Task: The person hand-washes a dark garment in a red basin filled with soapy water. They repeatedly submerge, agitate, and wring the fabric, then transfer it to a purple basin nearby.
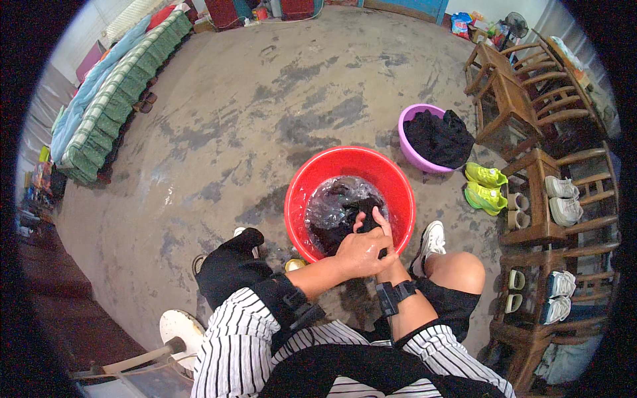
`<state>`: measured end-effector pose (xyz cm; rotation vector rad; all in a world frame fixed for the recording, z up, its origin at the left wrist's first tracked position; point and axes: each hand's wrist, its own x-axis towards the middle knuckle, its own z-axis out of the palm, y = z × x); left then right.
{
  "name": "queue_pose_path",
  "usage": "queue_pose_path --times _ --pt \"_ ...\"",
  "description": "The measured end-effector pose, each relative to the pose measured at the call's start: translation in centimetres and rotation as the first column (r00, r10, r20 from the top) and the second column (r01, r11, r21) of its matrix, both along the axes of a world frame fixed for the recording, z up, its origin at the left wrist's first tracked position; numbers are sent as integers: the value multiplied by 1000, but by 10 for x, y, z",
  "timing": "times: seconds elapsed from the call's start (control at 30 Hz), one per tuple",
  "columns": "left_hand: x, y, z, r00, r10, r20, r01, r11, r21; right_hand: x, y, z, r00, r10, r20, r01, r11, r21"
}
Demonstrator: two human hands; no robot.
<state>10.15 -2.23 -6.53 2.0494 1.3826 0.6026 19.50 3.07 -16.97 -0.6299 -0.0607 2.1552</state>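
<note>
In front of me a red plastic basin (294,199) stands on the floor between my feet, holding water with suds (323,199) and dark wet cloth. Over its near right side my two hands come together on a black cloth (369,205). My left hand (362,252) is curled across my right wrist, and a bit of black cloth shows inside its grip. My right hand (382,230) has its fingers raised around the bunched cloth, the thumb side partly hidden. The lower end of the cloth hangs into the water.
A purple basin (409,149) heaped with black clothes (438,139) stands beyond on the right. Yellow-green sneakers (485,191) and wooden chairs (530,199) bearing shoes line the right side. A bed (104,124) is at far left. A round white fan-like base (179,333) lies near left.
</note>
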Motion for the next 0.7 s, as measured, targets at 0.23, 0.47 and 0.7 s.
queue_pose_path --times 0.23,0.47,0.7 --pt "-45 70 -50 818 558 -136 -575 794 -199 -35 -4 21 983 -106 152 146 949 -281" --pt "-103 124 -102 799 540 265 -261 708 -656 -21 40 27 222 -659 718 266 750 606" --pt "-112 152 -163 850 450 -274 -526 754 -392 -46 76 -81 149 -22 989 -261 964 60"
